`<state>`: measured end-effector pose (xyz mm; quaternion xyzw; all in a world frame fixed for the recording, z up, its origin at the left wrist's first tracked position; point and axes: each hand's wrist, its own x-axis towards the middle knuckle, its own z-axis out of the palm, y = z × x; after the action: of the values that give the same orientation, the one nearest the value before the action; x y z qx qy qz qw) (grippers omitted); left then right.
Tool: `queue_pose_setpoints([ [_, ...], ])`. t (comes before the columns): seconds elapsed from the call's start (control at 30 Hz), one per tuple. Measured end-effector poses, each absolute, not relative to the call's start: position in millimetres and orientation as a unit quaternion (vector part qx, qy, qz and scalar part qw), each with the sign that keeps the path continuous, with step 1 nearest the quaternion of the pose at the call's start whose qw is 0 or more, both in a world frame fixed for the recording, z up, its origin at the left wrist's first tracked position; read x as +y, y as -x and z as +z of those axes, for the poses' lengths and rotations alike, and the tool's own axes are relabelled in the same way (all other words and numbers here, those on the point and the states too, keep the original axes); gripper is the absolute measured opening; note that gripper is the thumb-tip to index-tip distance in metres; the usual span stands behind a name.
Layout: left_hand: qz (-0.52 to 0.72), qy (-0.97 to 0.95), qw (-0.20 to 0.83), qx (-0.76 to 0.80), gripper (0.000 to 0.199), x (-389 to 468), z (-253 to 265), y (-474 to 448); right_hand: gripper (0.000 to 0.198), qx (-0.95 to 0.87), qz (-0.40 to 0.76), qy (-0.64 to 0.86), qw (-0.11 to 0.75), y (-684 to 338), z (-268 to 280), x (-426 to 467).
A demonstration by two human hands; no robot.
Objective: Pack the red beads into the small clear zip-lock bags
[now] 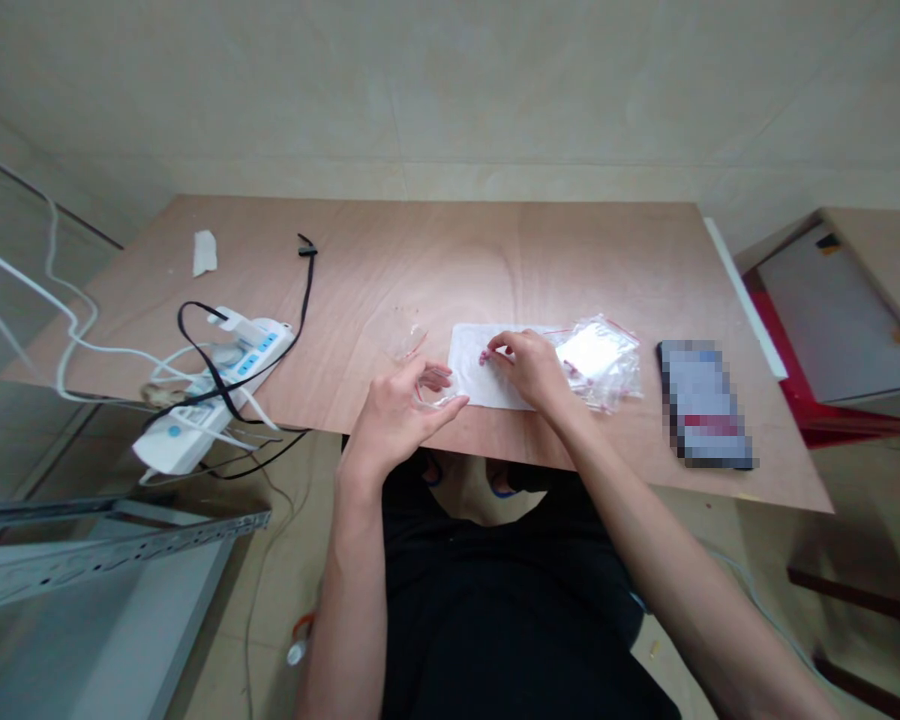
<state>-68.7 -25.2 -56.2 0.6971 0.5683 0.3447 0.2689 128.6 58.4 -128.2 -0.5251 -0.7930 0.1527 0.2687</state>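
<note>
Pale plywood tabletop [435, 250], near edge: left hand [397, 410] pinching clear bag [439, 392]; right hand [529, 365] nipping small red pieces [486, 356] on white sheet [480, 385]; better kept low, bag mouth close.

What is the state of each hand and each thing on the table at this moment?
left hand: holds a clear small bag, open side unclear
right hand: fingertips pinch small red pieces on a white sheet
pile of zip bags: lies flat, beside right hand
power strip: plugs inserted
phone: lies flat
</note>
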Motion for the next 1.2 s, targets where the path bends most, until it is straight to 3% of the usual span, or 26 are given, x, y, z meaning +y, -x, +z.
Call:
queue_pose_setpoints([
  [0.87,0.35,-0.692,0.28,0.567,0.022,-24.5,-60.2,70.3,0.013,-0.824,0.131,0.501,0.231,-123.5,-124.6,64.4],
  [0.97,0.357,-0.685,0.286,0.567,0.024,-24.0,-61.7,67.3,0.012,-0.811,0.138,0.509,0.254,-123.2,-104.8,54.1],
  [1.1,0.367,-0.674,0.299,0.568,0.029,-24.0,-62.8,60.2,0.008,-0.783,0.2,0.458,0.37,-117.9,-57.3,21.5],
  [1.2,0.37,-0.681,0.299,0.557,0.027,-24.6,-61.3,53.4,0.011,-0.826,0.216,0.389,0.347,-110.8,-32.0,0.8],
])
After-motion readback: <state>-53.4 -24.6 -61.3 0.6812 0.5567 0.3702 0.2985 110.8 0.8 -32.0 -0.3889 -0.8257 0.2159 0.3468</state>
